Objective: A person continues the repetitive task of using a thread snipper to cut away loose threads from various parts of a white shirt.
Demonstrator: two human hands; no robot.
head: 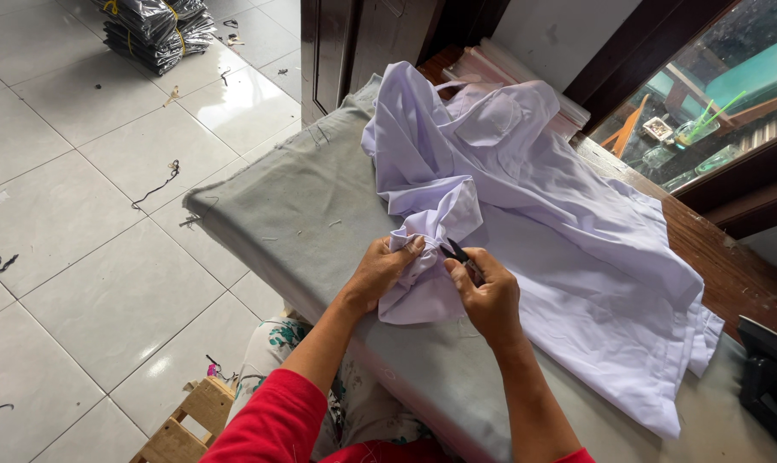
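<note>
A grey padded table (pixel 303 214) carries a pale lilac shirt (pixel 560 231), spread from its far edge toward the right corner, with a bunched part near the front edge. The left hand (pixel 378 273) is closed, pinching that bunched cloth; the right hand (pixel 489 296) is closed around a small dark tool (pixel 457 251) touching the fabric.

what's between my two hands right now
In the head view, a bunched fold of the pale shirt sits between the left hand and right hand.
</note>
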